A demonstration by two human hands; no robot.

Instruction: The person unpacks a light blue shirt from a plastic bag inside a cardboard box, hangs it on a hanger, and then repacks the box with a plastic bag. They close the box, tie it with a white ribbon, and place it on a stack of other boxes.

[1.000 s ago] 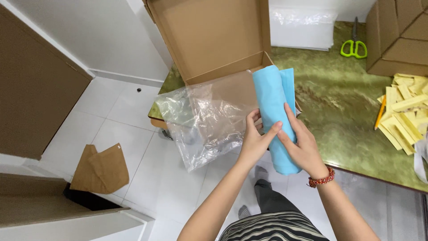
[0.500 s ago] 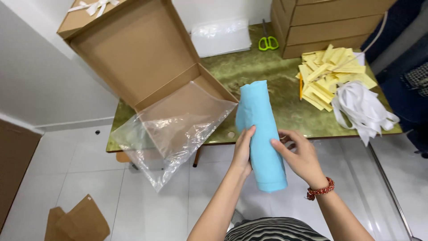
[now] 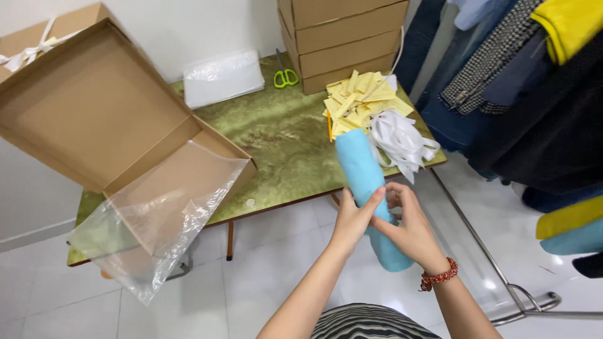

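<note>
- Our left hand [image 3: 353, 215] and right hand [image 3: 405, 227] both grip the blue roll [image 3: 364, 182], held off the table's [image 3: 282, 141] near edge.
- At 12 o'clock of the roll: yellow strips [image 3: 355, 100] and white ribbon [image 3: 396, 138].
- At 9 o'clock: open box [image 3: 94, 119], clear bag [image 3: 157, 226] spilling out.

One rolled light-blue cloth [image 3: 364, 188], one open brown cardboard box [image 3: 94, 119], three stacked closed cardboard boxes [image 3: 342, 41], one pair of green-handled scissors [image 3: 286, 76], two bare hands.
</note>
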